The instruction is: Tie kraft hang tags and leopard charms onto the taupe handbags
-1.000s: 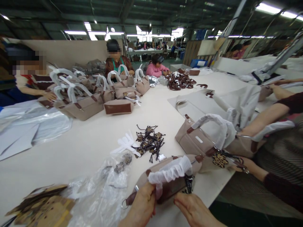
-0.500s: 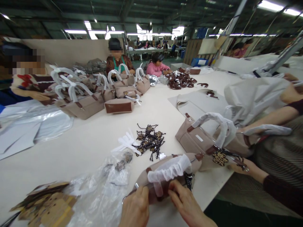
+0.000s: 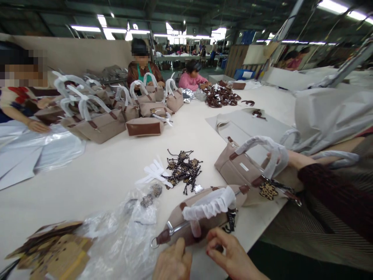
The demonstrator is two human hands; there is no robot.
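Both hands (image 3: 204, 258) slid back off handbag (image 3: 201, 217), fingers (image 3: 214, 243) pinching w/ thumb.

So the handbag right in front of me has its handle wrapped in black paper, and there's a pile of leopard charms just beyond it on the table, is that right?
Not quite. The head view shows the handbag handle wrapped in white paper, not black. The rest holds: the leopard charms lie just beyond it on the table.

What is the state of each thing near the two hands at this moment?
Left hand: open, resting beside the handbag.
Right hand: fingers pinched at the handbag's edge.
Handbag: lying on its side, handle wrapped in white paper.
Leopard charms: loose pile on the table.
Plastic bag: crumpled, open.
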